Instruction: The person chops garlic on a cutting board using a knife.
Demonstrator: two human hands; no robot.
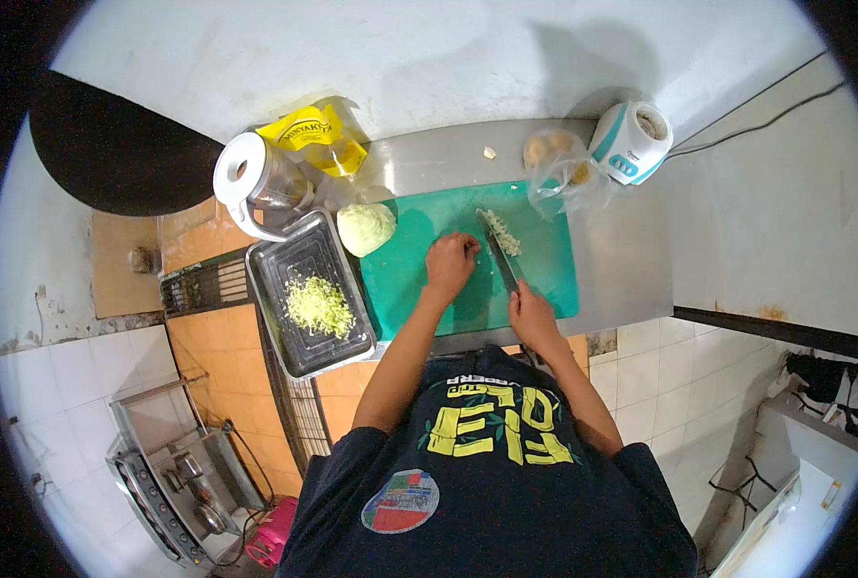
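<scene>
My right hand (532, 313) is wrapped round the handle of a kitchen knife (504, 258). Its blade points away from me on the green cutting board (419, 289). Along the blade's right side lies a strip of finely chopped pale pieces, which look like garlic (502, 231). Left of the blade, my left hand (453, 262) is closed with its fingers curled; anything inside them is hidden. A pale green cabbage (366, 228) sits at the board's left edge. Beside it, a dark metal tray (299, 255) holds a heap of shredded cabbage (319, 306).
Behind the tray stand a blender jug (265, 178) and a yellow pouch (315, 135). A clear plastic bag with round brownish items (559, 159) overlaps the board's far right corner. Past it is a white and teal blender base (633, 143) with a cord. One pale clove (489, 152) lies on the metal counter (626, 260).
</scene>
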